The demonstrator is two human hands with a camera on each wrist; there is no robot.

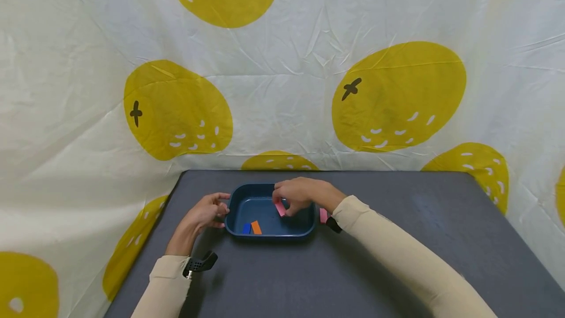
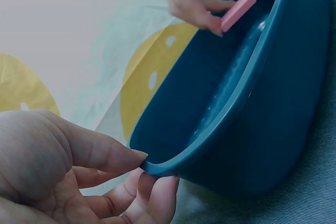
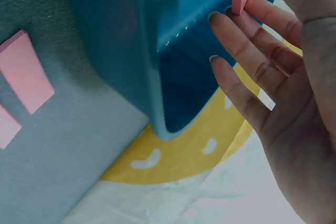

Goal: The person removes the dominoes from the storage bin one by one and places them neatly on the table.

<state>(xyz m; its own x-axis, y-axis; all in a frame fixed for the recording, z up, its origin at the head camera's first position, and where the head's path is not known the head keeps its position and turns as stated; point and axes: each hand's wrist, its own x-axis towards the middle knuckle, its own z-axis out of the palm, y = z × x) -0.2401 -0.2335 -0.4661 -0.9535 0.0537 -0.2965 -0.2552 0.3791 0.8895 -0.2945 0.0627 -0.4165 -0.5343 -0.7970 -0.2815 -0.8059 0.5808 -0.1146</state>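
A blue plastic basin (image 1: 271, 235) stands on the dark table. My left hand (image 1: 206, 214) pinches its left rim between thumb and fingers, as the left wrist view shows up close. Over the basin's right half, my right hand (image 1: 297, 194) holds a pink rectangular block (image 2: 239, 12) by its ends between thumb and fingers. Inside the basin, toward the front left, lie a blue block (image 1: 246, 228) and an orange block (image 1: 256, 227), side by side.
Right of the basin, pink blocks (image 3: 27, 72) lie on the table (image 1: 273, 278), partly behind my right wrist in the head view. A white cloth (image 1: 282, 102) with yellow fruit shapes hangs along the table's back edge and left side.
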